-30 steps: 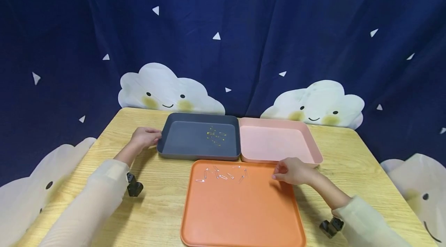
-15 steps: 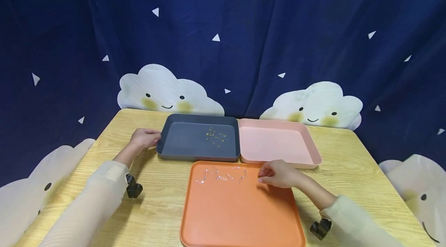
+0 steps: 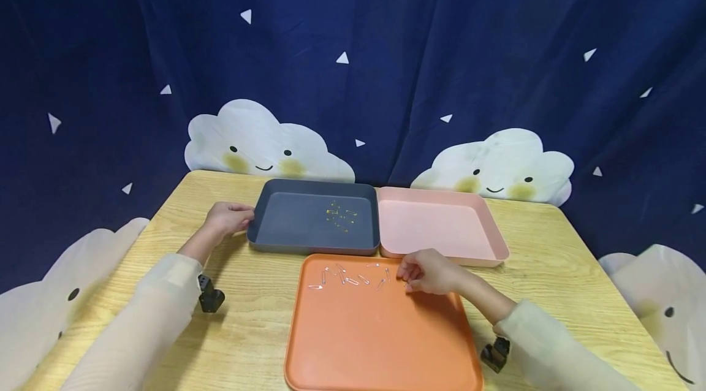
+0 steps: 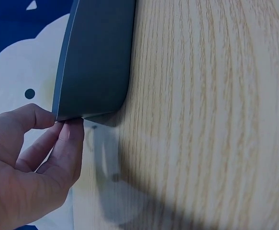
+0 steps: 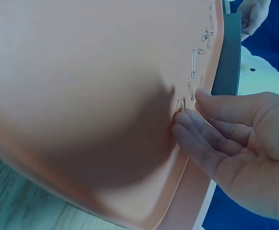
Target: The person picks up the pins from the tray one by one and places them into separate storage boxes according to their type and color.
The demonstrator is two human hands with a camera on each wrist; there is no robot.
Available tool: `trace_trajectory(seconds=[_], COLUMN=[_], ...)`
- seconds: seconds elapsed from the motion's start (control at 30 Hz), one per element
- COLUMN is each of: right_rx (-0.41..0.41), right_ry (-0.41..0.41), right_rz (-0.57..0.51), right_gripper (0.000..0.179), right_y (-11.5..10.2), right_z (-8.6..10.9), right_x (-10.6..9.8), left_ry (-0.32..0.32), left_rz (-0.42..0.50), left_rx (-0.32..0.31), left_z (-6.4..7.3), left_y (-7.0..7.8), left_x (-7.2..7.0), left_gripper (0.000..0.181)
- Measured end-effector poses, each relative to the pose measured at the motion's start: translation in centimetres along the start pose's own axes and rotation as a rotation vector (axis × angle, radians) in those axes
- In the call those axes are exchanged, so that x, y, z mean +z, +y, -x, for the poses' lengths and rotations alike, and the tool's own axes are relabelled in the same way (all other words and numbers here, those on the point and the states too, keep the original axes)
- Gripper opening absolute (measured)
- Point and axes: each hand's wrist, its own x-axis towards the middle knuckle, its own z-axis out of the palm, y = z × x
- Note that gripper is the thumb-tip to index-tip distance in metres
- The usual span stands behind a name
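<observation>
My left hand (image 3: 228, 217) pinches the left wall of the dark grey tray (image 3: 292, 250); in the left wrist view the thumb sits at the rim and the other fingers lie against the outer side. Several tiny gold-coloured pins (image 3: 333, 212) lie in that tray. My right hand (image 3: 430, 271) is over the far right part of the orange tray (image 3: 380, 342), its fingers bent. A brass-coloured safety pin (image 5: 180, 104) stands at its fingertips in the right wrist view. Left of this hand, several silver safety pins (image 3: 352, 280) lie scattered near the orange tray's far edge.
A pink tray (image 3: 430, 222) stands right of the grey one, directly behind the orange tray. All three are on a wooden table (image 3: 242, 317). A dark blue curtain (image 3: 353, 103) with clouds and white triangles hangs behind.
My right hand has moved left above the orange tray, from near its right edge to close beside the silver safety pins. My left hand has stayed at the grey tray.
</observation>
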Motion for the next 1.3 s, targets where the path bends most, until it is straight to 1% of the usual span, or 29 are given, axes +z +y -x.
trace_trajectory(seconds=[0.13,0.2,0.23,0.33,0.43,0.47,0.57,0.67,0.77,0.87,1.0,1.1,1.17,1.3], right_rx=[-0.03,-0.055,-0.071,-0.115,-0.145,-0.153,-0.171,-0.192,-0.193,-0.154,-0.098,-0.081,-0.071,-0.112], right_ry=[0.004,0.018,0.029,0.068,0.108,0.119,0.141,0.152,0.14,0.087,0.005,-0.009,0.002,0.05], right_rz=[0.011,0.046,0.084,0.25,0.449,0.496,0.562,0.556,0.541,0.534,0.574,0.589,0.548,0.376], right_gripper=[0.016,0.016,0.016,0.019,0.022,0.022,0.022,0.023,0.022,0.023,0.021,0.021,0.022,0.022], right_y=[0.2,0.2,0.3,0.3,0.3,0.3,0.4,0.4,0.4,0.2,-0.1,-0.2,-0.2,-0.1], right_z=[-0.2,-0.4,-0.5,-0.7,-0.7,-0.7,-0.7,-0.6,-0.4,-0.3,-0.1,0.1,0.2,0.2], right_x=[-0.1,-0.1,-0.1,0.1,0.4,0.6,1.1,1.4,1.5,1.7,2.0,2.3,2.4,2.1], left_ry=[-0.009,-0.011,-0.008,-0.003,-0.003,-0.005,-0.005,-0.004,0.001,0.002,0.002,0.001,0.002,0.005], left_rz=[0.003,-0.001,-0.002,0.005,0.013,0.016,0.013,0.008,0.002,-0.007,-0.011,-0.011,-0.015,-0.023], left_rx=[0.0,0.0,-0.004,-0.011,-0.008,-0.006,-0.002,-0.006,-0.01,-0.008,-0.004,-0.002,-0.002,-0.002], left_z=[-0.1,-0.1,-0.1,0.0,0.1,0.1,0.1,0.1,0.0,0.0,0.0,0.0,0.0,-0.1], left_y=[0.0,0.0,0.1,0.1,0.1,0.1,0.1,0.0,0.0,-0.1,-0.1,-0.2,-0.3,-0.4], left_x=[-0.1,0.0,0.0,0.1,0.1,0.1,0.1,0.1,0.0,0.0,0.0,0.0,0.1,0.1], left_gripper=[0.044,0.044,0.044,0.044,0.044,0.044,0.044,0.044,0.044,0.044,0.044,0.044,0.044,0.044])
